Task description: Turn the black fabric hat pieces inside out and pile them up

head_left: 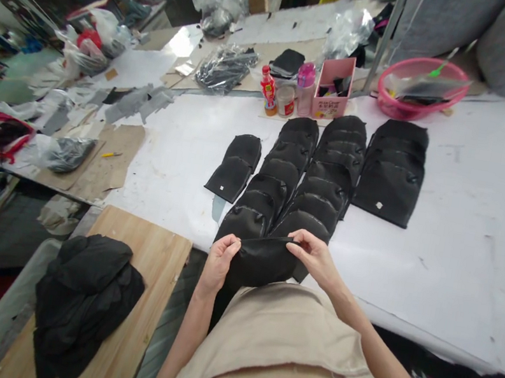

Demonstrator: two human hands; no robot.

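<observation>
A black leather-like piece (264, 259) is stretched between my two hands, close to the beige apron and at the table's front edge. My left hand (219, 262) pinches its left corner, thumb uppermost. At the other corner, my right hand (311, 257) has thumb and fingers closed on the edge. Just beyond my hands, similar black pieces lie overlapping in rows, one row (277, 170) beside another (326, 179). A shorter stack (390, 180) with a small white mark lies to the right, and a small pair (235, 170) to the left.
Behind the rows stand a red-capped bottle (269, 92), a jar (285, 101), a pink bottle (305, 88) and a pink box (332, 87). A pink basket (421, 91) sits at right. Black cloth (83, 302) covers part of a wooden board (157, 263). A yellow cutter (111, 154) lies on cardboard.
</observation>
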